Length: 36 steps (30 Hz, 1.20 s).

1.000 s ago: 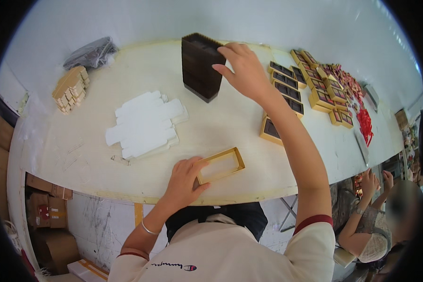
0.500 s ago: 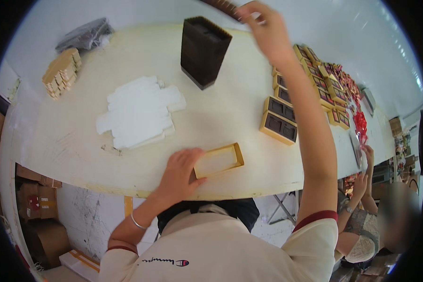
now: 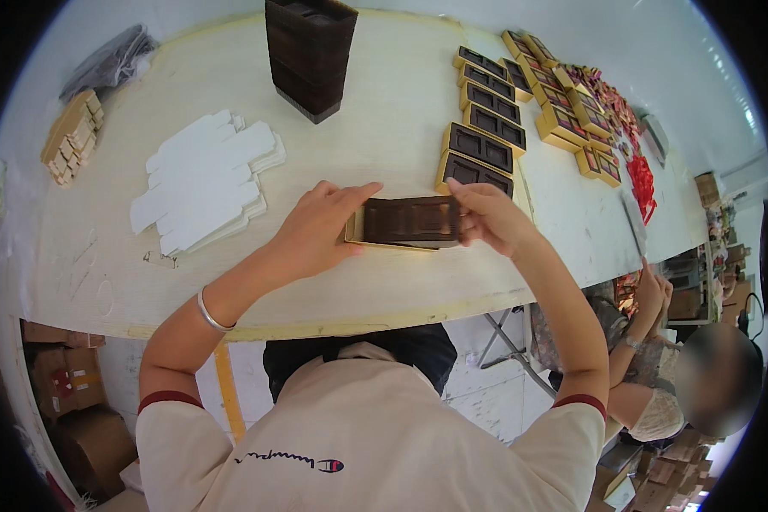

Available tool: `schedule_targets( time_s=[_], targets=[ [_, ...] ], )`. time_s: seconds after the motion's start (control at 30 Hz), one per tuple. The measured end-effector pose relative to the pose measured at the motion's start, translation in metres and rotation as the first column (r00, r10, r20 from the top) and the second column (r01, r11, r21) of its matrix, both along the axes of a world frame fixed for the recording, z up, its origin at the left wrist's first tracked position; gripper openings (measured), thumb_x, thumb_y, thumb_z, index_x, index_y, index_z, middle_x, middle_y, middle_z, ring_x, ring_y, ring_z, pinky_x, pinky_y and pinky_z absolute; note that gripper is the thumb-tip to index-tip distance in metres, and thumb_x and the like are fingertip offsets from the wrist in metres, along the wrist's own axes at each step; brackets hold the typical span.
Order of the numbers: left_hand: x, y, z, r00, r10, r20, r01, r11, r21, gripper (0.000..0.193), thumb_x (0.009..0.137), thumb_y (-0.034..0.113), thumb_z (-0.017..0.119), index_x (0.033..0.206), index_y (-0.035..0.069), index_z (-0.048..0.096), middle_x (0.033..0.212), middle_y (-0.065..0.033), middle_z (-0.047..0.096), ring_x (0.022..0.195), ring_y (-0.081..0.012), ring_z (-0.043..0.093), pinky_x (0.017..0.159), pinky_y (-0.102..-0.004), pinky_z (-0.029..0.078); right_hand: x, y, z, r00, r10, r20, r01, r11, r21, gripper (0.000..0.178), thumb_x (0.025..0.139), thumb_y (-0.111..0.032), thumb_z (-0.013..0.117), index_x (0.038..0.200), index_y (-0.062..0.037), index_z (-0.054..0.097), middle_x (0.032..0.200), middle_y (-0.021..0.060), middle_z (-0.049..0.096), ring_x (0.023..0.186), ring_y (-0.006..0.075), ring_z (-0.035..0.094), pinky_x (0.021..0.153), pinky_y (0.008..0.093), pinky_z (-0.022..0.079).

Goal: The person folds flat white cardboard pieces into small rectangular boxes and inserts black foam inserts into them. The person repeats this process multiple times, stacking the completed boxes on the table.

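Note:
In front of me a brown plastic tray insert [image 3: 411, 221] lies tilted over a small gold box [image 3: 356, 227], its right end sticking up. My left hand [image 3: 324, 224] grips the box's left end, thumb and fingers on opposite sides. At the other end my right hand [image 3: 488, 215] pinches the insert's right edge. Just beyond, a row of gold boxes with brown inserts [image 3: 480, 147] runs away from me. A tall stack of nested brown inserts [image 3: 310, 60] stands at the far side of the table.
White flat cardboard blanks [image 3: 200, 179] are piled on the left, with a stack of folded cream pieces [image 3: 71, 141] and a grey plastic bag [image 3: 111, 60] behind. Filled gold boxes [image 3: 563, 119] and red wrapped pieces [image 3: 642, 188] lie to the right, near a co-worker's hands [image 3: 650, 294].
My right hand has come down from the far insert stack with one insert, now placed against the gold box. My left hand and the box have moved farther from the table's near edge.

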State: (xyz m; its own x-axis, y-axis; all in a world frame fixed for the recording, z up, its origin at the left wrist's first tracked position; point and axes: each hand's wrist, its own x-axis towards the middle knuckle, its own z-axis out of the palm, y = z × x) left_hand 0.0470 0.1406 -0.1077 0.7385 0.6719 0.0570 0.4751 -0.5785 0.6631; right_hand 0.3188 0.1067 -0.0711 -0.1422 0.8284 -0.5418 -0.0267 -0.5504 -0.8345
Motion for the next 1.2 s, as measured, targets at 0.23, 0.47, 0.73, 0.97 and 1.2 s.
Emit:
schedule_targets(
  time_s=[0.23, 0.47, 0.73, 0.97, 1.2],
  targets=[
    [-0.017, 0.015, -0.002, 0.997, -0.077, -0.019, 0.075, 0.994, -0.083, 0.077, 0.074, 0.010, 0.075, 0.141, 0.009, 0.038, 0.136, -0.0118, 0.043, 0.123, -0.0317, 0.042, 0.102, -0.0398, 0.038, -0.024, -0.020, -0.003, 0.734, -0.116, 0.669, -0.591, 0.377, 0.713, 0.027, 0.091, -0.012, 0.061, 0.115, -0.0029, 0.057, 0.092, 0.0137, 0.059, 0.084, 0.0279, 0.060, 0.073, 0.0344, 0.051],
    [-0.002, 0.005, -0.008, 0.992, -0.080, -0.092, 0.100, 0.968, 0.230, 0.078, 0.075, 0.032, 0.076, 0.141, 0.013, 0.039, 0.142, -0.0133, 0.033, 0.132, -0.0380, 0.030, 0.107, -0.0468, 0.033, -0.029, -0.020, -0.019, 0.417, -0.209, 0.885, -0.892, 0.093, 0.442, 0.030, 0.075, -0.008, 0.069, 0.104, -0.0032, 0.065, 0.086, 0.0075, 0.057, 0.080, 0.0253, 0.056, 0.070, 0.0352, 0.047],
    [0.000, 0.004, -0.015, 0.984, -0.023, -0.176, 0.086, 0.930, 0.358, 0.082, 0.073, 0.038, 0.075, 0.142, 0.014, 0.038, 0.144, -0.0143, 0.032, 0.135, -0.0398, 0.026, 0.108, -0.0520, 0.030, -0.037, -0.011, -0.025, 0.385, -0.072, 0.920, -0.901, 0.188, 0.391, 0.037, 0.076, -0.021, 0.068, 0.107, -0.0010, 0.064, 0.089, 0.0092, 0.054, 0.083, 0.0255, 0.054, 0.075, 0.0356, 0.046],
    [-0.005, -0.008, -0.013, 0.970, -0.008, -0.244, 0.135, 0.850, 0.509, 0.078, 0.073, 0.032, 0.074, 0.141, 0.013, 0.040, 0.143, -0.0162, 0.034, 0.132, -0.0388, 0.031, 0.107, -0.0522, 0.031, -0.076, -0.062, -0.057, 0.140, -0.363, 0.921, -0.855, 0.425, 0.298, 0.082, 0.078, -0.058, 0.056, 0.133, 0.0023, 0.046, 0.144, 0.0232, 0.036, 0.133, 0.0334, 0.036, 0.103, 0.0461, 0.036],
    [-0.005, -0.002, -0.012, 0.967, -0.044, -0.252, 0.135, 0.925, 0.356, 0.079, 0.074, 0.028, 0.074, 0.142, 0.011, 0.037, 0.131, -0.0165, 0.042, 0.118, -0.0364, 0.042, 0.101, -0.0467, 0.036, -0.074, -0.054, -0.070, 0.422, -0.316, 0.850, -0.733, 0.433, 0.525, 0.079, 0.081, -0.046, 0.061, 0.138, 0.0042, 0.037, 0.147, 0.0252, 0.029, 0.133, 0.0380, 0.033, 0.108, 0.0476, 0.030]
  ],
)
